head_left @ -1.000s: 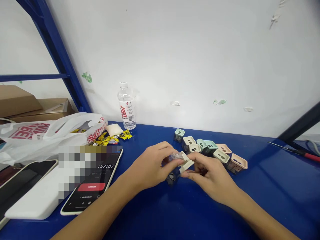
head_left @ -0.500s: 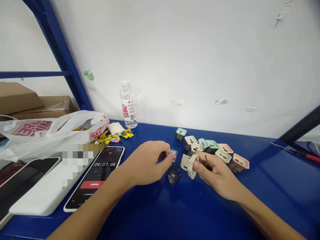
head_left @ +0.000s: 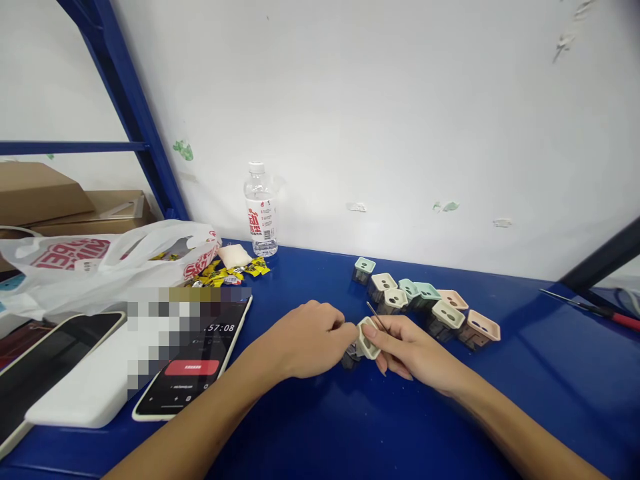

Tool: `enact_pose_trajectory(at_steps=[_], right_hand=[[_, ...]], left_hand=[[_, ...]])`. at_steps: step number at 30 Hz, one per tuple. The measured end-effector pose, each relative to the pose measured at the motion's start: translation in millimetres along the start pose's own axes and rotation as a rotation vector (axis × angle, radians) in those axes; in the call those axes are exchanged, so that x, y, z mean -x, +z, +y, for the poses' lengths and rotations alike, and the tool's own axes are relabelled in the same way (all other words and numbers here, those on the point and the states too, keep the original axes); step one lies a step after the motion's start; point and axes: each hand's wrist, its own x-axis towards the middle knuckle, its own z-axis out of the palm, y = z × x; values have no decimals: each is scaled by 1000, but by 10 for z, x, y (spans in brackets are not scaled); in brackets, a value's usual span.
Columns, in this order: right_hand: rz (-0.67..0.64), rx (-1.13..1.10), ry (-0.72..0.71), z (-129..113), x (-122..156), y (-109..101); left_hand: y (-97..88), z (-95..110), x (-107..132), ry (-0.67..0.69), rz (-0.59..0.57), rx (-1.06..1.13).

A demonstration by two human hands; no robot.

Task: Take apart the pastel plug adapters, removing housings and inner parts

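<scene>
Cream sharpener top (head_left: pixel 369 340) is pinched between thumb and fingers of the right hand (head_left: pixel 417 347), above the table's middle; a thin dark rod (head_left: pixel 376 315) is also tucked in those fingers. Left hand (head_left: pixel 313 340) is curled in, fingertips set against the top's left edge; whether anything is gripped there cannot be told. Dark pieces (head_left: pixel 349 361) are seen just below, partly covered by the left hand. Just beyond the right hand, two-hole pencil sharpeners (head_left: pixel 447 315) in cream, mint and pink are bunched, reach that way being blocked; one mint sharpener (head_left: pixel 364 268) is set apart behind. Left side is crowded: timer phone (head_left: pixel 193 367) partly overlapped by a pixelated patch, white slab (head_left: pixel 85 387), dark-screened phone (head_left: pixel 55 373), plastic bag (head_left: pixel 135 257), yellow wrappers (head_left: pixel 215 275), water bottle (head_left: pixel 261 220). A red-handled tool (head_left: pixel 625 322) is left at far right. Glossy blue table (head_left: pixel 300 433) is backed by a scuffed white wall (head_left: pixel 350 100); cardboard boxes (head_left: pixel 40 193) are stacked by the blue metal frame (head_left: pixel 130 87).
</scene>
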Motion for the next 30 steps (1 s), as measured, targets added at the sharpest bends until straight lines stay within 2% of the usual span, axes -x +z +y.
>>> enact_pose_trajectory(at_steps=[3, 5, 7, 9, 11, 16, 21, 26, 30], right_hand=[[29, 48, 12, -28, -2, 31], [64, 73, -8, -41, 10, 58], [168, 138, -56, -46, 35, 88], [282, 255, -123, -45, 70, 121], [321, 387, -182, -38, 102, 158], [285, 585, -240, -13, 125, 238], [269, 445, -261, -64, 144, 166], [164, 385, -238, -121, 184, 72], [139, 320, -241, -117, 192, 73]], left_hand=[[-48, -6, -13, 79, 3, -89], [-79, -11, -27, 41, 43, -84], [-104, -22, -41, -40, 105, -21], [-117, -42, -54, -82, 166, 28], [-114, -63, -67, -94, 216, 61], [-66, -87, -108, -78, 257, 88], [-36, -102, -137, -50, 252, 75], [-23, -125, -131, -37, 232, 35], [-18, -126, -123, -10, 212, 42]])
